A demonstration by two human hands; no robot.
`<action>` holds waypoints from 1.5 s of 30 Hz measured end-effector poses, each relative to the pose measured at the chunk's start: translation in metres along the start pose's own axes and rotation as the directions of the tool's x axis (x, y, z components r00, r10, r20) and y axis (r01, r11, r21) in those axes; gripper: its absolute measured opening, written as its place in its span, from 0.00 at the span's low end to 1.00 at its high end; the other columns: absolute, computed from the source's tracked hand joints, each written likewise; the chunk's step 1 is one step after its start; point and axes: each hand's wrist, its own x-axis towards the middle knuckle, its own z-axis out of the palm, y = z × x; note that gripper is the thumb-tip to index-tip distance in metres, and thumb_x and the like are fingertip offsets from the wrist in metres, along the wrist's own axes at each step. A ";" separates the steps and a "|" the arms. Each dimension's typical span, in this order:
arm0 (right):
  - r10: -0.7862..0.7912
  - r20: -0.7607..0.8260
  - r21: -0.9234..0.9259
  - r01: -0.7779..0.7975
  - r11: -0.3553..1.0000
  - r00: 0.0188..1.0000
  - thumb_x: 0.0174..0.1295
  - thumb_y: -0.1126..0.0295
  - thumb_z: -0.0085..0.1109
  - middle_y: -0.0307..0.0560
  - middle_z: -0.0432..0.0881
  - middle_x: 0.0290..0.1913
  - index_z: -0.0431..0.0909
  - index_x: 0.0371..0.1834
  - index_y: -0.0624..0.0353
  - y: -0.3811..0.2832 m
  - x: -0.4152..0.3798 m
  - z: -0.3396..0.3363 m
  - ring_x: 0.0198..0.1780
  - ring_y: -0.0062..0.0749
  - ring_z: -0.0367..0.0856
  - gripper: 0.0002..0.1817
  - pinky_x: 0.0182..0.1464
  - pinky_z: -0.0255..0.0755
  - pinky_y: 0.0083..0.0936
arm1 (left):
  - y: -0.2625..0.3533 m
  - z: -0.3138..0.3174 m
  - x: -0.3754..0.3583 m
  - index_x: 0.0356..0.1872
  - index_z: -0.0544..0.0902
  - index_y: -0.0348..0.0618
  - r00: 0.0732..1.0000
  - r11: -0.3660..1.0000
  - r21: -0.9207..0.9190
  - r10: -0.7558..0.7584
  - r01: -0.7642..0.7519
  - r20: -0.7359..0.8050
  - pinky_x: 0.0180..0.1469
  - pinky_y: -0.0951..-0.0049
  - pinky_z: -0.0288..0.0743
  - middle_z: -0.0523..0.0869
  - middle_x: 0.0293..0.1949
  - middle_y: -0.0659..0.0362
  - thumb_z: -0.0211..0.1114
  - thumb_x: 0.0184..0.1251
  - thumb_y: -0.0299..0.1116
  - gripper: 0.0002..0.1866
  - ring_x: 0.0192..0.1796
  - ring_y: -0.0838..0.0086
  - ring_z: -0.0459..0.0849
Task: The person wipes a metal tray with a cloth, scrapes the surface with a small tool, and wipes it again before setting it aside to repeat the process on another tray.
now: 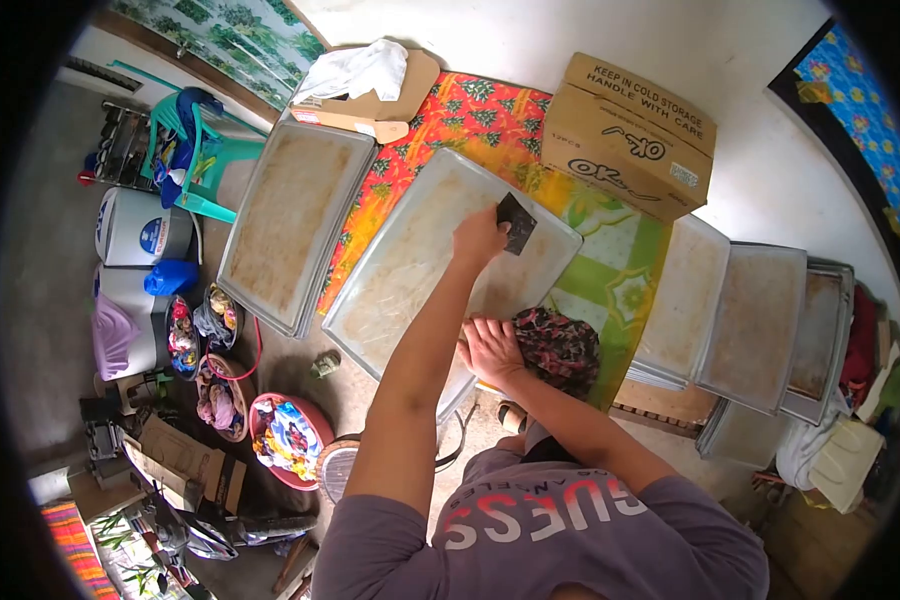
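Observation:
My left hand (480, 238) is closed on the edge of a flat black square sheet (515, 224), pressed against a large metal baking tray (410, 250). The tray lies tilted across the table, its surface marked with brownish stains. At the tray's near edge my right hand (493, 350) lies flat, fingers spread, palm down. Right beside that hand is a dark, pink-patterned cloth bundle (562, 350).
Stacked trays stand left (295, 210) and right (682, 290) of the table. A cardboard carton (625, 135) sits on the flowered tablecloth (470, 110), with an open box (395, 95) at the back left. Baskets of clothes, including a pink tub (320, 425), stand on the floor.

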 end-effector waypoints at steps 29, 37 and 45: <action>-0.059 -0.078 0.039 0.062 0.997 0.995 0.62 0.53 0.56 0.45 0.74 0.50 0.75 0.52 0.55 0.002 0.002 0.004 0.53 0.36 0.70 0.21 0.53 0.61 0.37 | -0.021 -0.002 -0.043 0.51 0.80 0.45 0.981 0.991 -0.016 0.131 -0.130 0.145 0.48 0.55 0.75 0.86 0.41 0.45 0.68 0.58 0.40 0.20 0.47 0.50 0.84; -0.057 -0.086 0.023 0.059 0.998 0.995 0.61 0.53 0.56 0.44 0.74 0.48 0.76 0.50 0.54 0.001 0.002 0.007 0.52 0.36 0.70 0.21 0.52 0.61 0.37 | -0.029 0.021 -0.054 0.48 0.81 0.47 0.982 0.995 -0.033 0.094 -0.089 0.163 0.49 0.52 0.75 0.86 0.42 0.47 0.68 0.59 0.42 0.18 0.49 0.48 0.83; -0.068 0.029 0.001 0.068 0.998 0.997 0.62 0.53 0.55 0.45 0.73 0.51 0.75 0.50 0.55 0.004 -0.001 0.006 0.55 0.37 0.69 0.20 0.56 0.61 0.39 | -0.010 0.038 -0.044 0.53 0.81 0.43 0.986 0.989 -0.107 0.117 -0.104 0.121 0.51 0.57 0.76 0.86 0.43 0.45 0.70 0.57 0.40 0.22 0.50 0.50 0.84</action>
